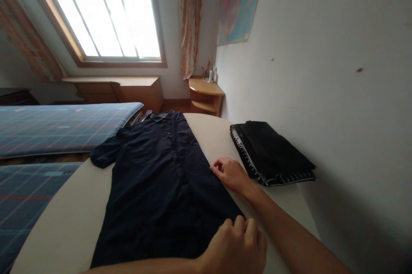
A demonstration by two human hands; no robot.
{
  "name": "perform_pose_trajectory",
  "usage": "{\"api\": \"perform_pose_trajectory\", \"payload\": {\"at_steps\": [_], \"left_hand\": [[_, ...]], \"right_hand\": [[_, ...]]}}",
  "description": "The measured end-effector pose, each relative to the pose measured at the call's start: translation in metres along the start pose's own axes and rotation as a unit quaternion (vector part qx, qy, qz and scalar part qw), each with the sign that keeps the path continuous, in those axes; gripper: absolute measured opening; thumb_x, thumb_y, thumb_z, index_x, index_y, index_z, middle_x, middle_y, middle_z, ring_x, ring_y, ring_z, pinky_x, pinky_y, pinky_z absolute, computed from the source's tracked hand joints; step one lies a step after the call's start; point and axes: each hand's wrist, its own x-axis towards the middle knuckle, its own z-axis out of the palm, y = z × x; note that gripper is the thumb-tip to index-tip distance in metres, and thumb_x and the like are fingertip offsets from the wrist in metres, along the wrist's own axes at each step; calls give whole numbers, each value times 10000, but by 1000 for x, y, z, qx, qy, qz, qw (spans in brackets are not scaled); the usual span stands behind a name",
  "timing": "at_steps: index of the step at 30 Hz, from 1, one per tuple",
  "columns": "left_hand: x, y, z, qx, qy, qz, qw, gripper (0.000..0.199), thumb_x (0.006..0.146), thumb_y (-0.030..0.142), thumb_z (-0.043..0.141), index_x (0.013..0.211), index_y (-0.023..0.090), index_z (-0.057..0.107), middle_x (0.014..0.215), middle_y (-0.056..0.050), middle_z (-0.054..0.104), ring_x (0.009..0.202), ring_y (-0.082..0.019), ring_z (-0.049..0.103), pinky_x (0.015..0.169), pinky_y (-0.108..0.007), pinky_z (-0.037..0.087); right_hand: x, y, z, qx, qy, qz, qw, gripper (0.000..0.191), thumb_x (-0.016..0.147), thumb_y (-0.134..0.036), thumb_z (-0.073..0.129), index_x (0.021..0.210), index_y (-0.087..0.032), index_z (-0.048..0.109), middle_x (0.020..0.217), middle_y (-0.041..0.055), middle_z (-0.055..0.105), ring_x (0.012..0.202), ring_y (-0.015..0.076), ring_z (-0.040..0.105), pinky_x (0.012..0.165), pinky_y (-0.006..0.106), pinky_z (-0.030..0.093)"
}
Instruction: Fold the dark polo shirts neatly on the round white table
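At the near end of the navy short-sleeved shirt [151, 188], an uneven pull could skew the cloth and crease it, the cause being one hold drawn harder than the other; the left hand [238, 244] is knuckles-up, fingers curled down at the near stretch of the shirt's right-hand edge, forearm low from the left; its fingertips are hidden, so I cannot tell whether they grip fabric; the right hand [230, 173], farther up that edge, has thumb and forefinger closed on the cloth, forearm slanting in from the lower right; just beside it sits a folded black stack [273, 149], which a sideways knock from that wrist might shift; the shirt lies spread on the rounded cream worktop [64, 227], one sleeve [107, 154] out to the left, collar [162, 115] at the far end; beyond are a plaid mattress [64, 130] and a wooden corner shelf [206, 87].
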Motion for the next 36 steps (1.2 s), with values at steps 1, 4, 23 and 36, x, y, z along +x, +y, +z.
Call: {"api": "perform_pose_trajectory", "payload": {"at_steps": [1,4,23,36], "left_hand": [[-1,0,2,0,12,6,1000,180,942,257,549,778,183,543,679,-30,536,543,-176,531,382,-329,205],[-7,-1,6,1,38,20,999,190,922,263,583,758,186,527,662,-16,525,510,-159,519,372,-327,194],[-41,-58,-31,-80,8,154,985,125,960,230,546,838,204,535,701,34,560,543,-107,540,417,-263,362],[-93,-199,1,-84,-35,-241,966,439,1009,275,415,1438,230,495,1556,-79,423,1414,-245,421,1172,-455,371]], "right_hand": [[0,0,1,-2,5,0,1000,258,944,-396,570,869,-192,709,878,43,703,822,169,633,782,275,422],[0,0,3,-10,17,5,1000,274,917,-429,618,812,-192,705,915,59,680,880,186,619,829,291,430],[-15,-13,15,-21,-111,-224,968,531,961,-496,547,1449,-291,499,1579,59,393,1517,302,158,1210,554,106],[-44,-69,6,-71,-97,-179,977,480,781,-586,698,992,-155,678,1170,139,640,1138,307,542,1071,457,356]]}}
